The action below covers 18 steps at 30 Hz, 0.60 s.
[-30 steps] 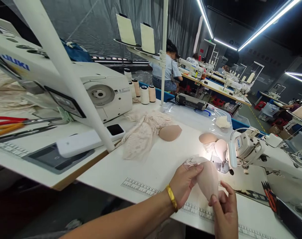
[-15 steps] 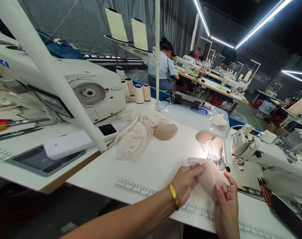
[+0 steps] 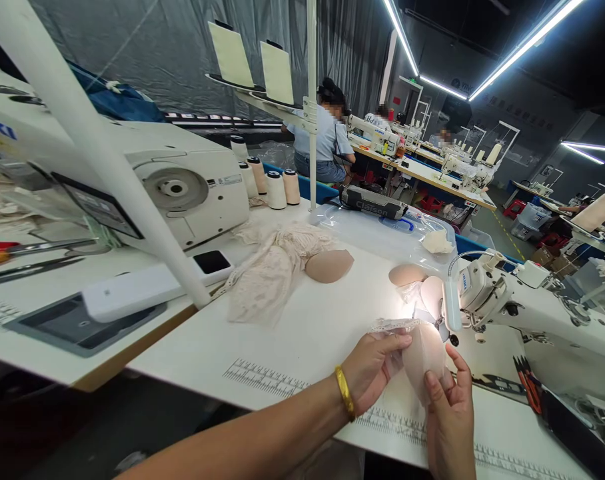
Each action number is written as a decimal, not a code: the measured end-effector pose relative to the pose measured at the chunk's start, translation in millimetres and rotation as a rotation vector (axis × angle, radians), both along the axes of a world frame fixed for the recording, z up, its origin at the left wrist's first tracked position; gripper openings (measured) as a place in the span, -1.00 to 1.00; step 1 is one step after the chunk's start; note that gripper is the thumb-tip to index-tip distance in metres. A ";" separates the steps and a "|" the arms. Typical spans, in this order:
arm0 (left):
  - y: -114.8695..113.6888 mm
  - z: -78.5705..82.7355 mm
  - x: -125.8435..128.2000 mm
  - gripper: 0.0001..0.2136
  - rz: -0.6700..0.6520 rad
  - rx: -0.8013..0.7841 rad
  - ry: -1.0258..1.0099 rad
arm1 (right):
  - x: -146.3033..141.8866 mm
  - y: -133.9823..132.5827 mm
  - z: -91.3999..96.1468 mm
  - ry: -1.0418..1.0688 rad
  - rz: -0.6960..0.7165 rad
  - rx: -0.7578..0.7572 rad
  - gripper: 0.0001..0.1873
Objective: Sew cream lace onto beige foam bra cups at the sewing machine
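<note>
Nearest us, our right hand (image 3: 450, 417) pinches the lower edge of a padded cup (image 3: 425, 353), held just above the bench (image 3: 302, 333). Our left hand (image 3: 377, 373) grips the cup's lace-trimmed top. Beyond them stands the sewing machine (image 3: 512, 300), and farther back lie a lace pile (image 3: 272, 267) and thread cones (image 3: 277, 190).

One view only, from a camera worn on the person's head. It faces forward and down across a white worktop (image 3: 307, 333). Nearest the lens, low and right of centre, are the left hand (image 3: 375, 367) and right hand (image 3: 450, 420), both gripping a cup (image 3: 425, 353). The wide lens also takes in a sewing machine (image 3: 522, 313) at right, a second machine (image 3: 182, 193) at left, and workstations (image 3: 432, 177) far ahead.
</note>
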State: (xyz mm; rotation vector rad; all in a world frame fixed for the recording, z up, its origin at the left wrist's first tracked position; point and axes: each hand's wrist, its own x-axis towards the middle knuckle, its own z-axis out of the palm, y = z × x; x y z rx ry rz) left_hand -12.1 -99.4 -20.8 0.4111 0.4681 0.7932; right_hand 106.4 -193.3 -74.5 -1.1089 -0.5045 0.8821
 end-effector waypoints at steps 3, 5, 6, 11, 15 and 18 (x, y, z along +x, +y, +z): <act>-1.0 5.0 3.8 -0.71 -0.088 0.022 -0.025 | -0.7 -0.9 -1.2 -0.061 0.017 -0.007 -0.17; -1.9 7.0 7.4 -0.69 -0.123 0.031 -0.001 | -1.1 -1.0 -1.3 -0.105 0.026 -0.014 -0.14; -2.0 7.4 9.1 -0.68 -0.121 0.032 0.020 | -1.3 -1.2 -1.1 -0.121 0.027 -0.016 -0.13; 4.3 11.6 7.3 -0.61 -0.117 0.053 0.070 | 1.4 -9.8 -0.6 -0.175 0.028 -0.066 -0.08; 11.4 29.1 -11.1 -0.64 -0.391 0.319 0.099 | 24.7 -20.0 2.9 -0.300 0.102 -0.035 -0.14; 19.7 40.0 -20.1 -0.85 -0.689 0.908 0.155 | 58.0 -11.8 15.5 -0.737 0.232 0.058 -0.58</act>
